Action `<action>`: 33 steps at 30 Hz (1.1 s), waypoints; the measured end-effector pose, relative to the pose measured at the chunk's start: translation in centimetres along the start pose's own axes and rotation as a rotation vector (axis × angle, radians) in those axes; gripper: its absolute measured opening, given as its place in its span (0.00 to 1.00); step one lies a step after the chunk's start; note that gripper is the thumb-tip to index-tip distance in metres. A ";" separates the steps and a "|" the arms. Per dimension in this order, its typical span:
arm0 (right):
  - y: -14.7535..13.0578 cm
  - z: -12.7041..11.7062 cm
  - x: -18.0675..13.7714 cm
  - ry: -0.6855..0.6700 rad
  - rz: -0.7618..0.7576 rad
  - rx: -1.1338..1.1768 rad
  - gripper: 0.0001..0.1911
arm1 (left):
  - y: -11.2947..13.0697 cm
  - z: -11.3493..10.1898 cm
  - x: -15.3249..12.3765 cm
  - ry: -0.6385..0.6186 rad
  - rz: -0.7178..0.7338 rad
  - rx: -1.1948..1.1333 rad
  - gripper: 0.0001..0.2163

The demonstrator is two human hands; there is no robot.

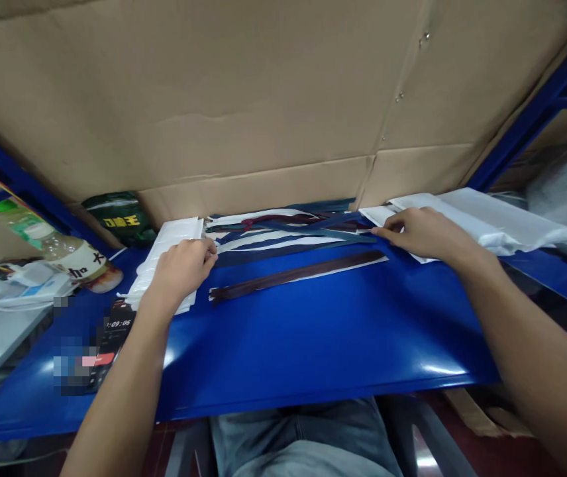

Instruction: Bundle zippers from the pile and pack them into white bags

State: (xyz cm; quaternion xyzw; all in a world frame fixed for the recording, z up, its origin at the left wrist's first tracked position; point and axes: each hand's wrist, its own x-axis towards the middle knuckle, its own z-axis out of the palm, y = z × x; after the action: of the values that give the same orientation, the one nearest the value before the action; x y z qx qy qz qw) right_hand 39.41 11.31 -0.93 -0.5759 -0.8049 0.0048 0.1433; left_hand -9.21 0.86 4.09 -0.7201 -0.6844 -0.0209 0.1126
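A glossy blue tabletop (313, 331) fills the view, smooth enough to throw back white glints of light, and a wall of plain brown cardboard (263, 99) with creases and a few staples rises straight behind it, framed by blue metal shelf posts (526, 122). The near half of the tabletop lies bare between the two forearms, up to its front edge. Along the back edge, at the foot of the cardboard, a loose bundle of long flat zippers (288, 232) in navy, teal, white and maroon lies side by side, and one dark brown zipper (298, 273) lies alone just in front of the bundle, slightly slanted. The left hand (181, 268) rests at the left end of the bundle, over a stack of white sheets (167, 252), its fingers curled and pinching the ends of the zippers. The right hand (425, 232) lies flat at the right end, fingers stretched out and pressing on the zippers, beside a heap of thin white plastic bags (487, 218). Left of the white sheets lie a tipped drink bottle (65, 255), a dark green packet (119, 218) and a phone (109, 338) showing a timer.
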 end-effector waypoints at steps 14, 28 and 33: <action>-2.6 0.3 -0.2 -0.070 -0.062 0.006 0.23 | 0.3 3.7 1.2 -0.124 0.101 0.198 0.11; -6.8 1.3 -0.8 0.082 -0.166 0.132 0.16 | 3.7 2.4 0.6 0.077 0.109 -0.542 0.11; -13.0 3.2 -3.0 0.090 -0.511 0.412 0.24 | 8.2 2.6 -0.8 -0.134 0.119 -1.137 0.15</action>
State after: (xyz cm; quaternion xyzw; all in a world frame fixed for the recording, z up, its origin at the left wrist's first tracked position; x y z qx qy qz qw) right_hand 27.47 4.62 -2.40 -0.3139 -0.8983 0.1059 0.2888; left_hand -1.49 0.27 0.33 -0.7045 -0.5296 -0.3334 -0.3348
